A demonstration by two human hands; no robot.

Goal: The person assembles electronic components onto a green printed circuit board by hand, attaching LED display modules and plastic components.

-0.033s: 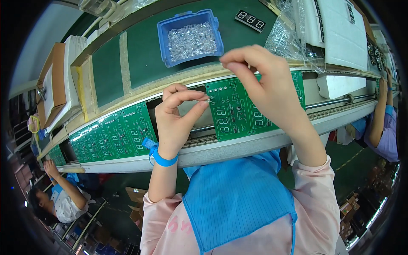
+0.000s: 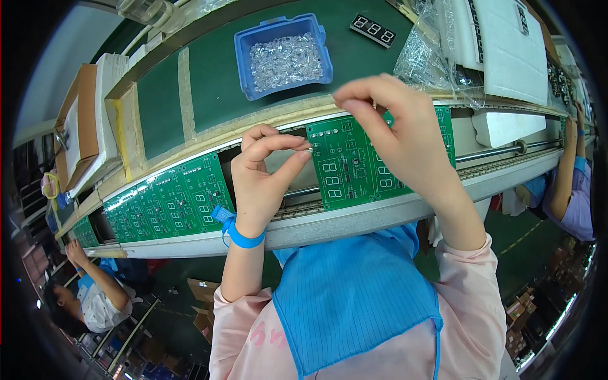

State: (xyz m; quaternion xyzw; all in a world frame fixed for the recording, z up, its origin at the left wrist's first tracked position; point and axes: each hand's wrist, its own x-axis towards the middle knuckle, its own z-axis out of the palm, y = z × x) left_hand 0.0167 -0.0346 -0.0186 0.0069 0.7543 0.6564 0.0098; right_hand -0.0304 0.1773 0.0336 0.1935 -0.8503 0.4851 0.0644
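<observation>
My left hand [image 2: 261, 177], with a blue wrist strap [image 2: 247, 239], pinches a tiny pale part [image 2: 311, 149] between thumb and forefinger. It is at the left edge of a green circuit board [image 2: 347, 166]. What kind of part it is, I cannot make out. Over the right side of that board hovers my right hand [image 2: 408, 130], thumb and forefinger pressed together; anything between them is too small or hidden to name. Beyond my hands stands a blue bin [image 2: 246, 75] heaped with small clear parts [image 2: 285, 62].
More green boards [image 2: 168, 202] line the rail at left. A three-digit display [image 2: 373, 30] lies on the green mat; plastic wrap [image 2: 425, 56] and white foam [image 2: 514, 54] lie at right. Co-workers [image 2: 98, 301] [image 2: 573, 183] reach to the line at both ends.
My right hand has come slightly nearer to me and a little to the right. The left hand stays in place with its pinch.
</observation>
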